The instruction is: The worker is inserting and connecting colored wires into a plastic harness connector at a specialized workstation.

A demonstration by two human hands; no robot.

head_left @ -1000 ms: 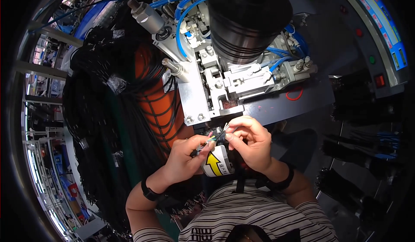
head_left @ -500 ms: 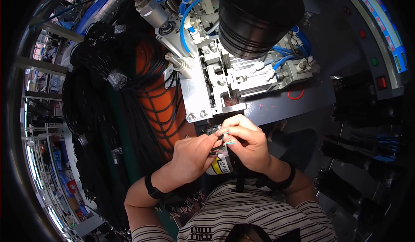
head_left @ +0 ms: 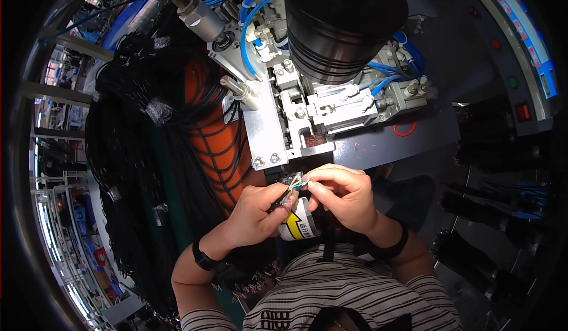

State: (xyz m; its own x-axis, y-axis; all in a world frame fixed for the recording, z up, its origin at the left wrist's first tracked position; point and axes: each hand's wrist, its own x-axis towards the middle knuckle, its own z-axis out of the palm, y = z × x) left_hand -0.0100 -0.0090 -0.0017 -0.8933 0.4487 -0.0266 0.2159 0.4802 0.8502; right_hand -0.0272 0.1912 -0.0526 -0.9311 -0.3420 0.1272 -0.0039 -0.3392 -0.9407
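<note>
In front of my body, just below the machine's near edge, both hands meet over a small bunch of thin coloured wires [head_left: 297, 184]. My left hand [head_left: 251, 215] is closed, its thumb and forefinger pinching the bunch near its base; the cable behind the pinch is mostly hidden. The fingertips of my right hand [head_left: 349, 198] close on the free wire ends, which show blue and pale strands. A white cylinder with a yellow arrow label [head_left: 300, 225] sits beneath the hands. Close ahead stands a metal machine fixture [head_left: 265, 136] with pneumatic fittings.
A black ringed cylinder [head_left: 340, 35] overhangs the fixture, with blue air hoses [head_left: 245, 35] beside it. Bundles of black cables [head_left: 142, 100] hang on the left across an orange surface [head_left: 210, 144]. At right are a control panel with screen [head_left: 526, 35] and more cable bundles [head_left: 473, 260].
My hands have drawn slightly apart, and the right fingers have shifted onto the wire ends. The coloured wires show more openly, and more of the white cylinder is visible. The view has shifted slightly.
</note>
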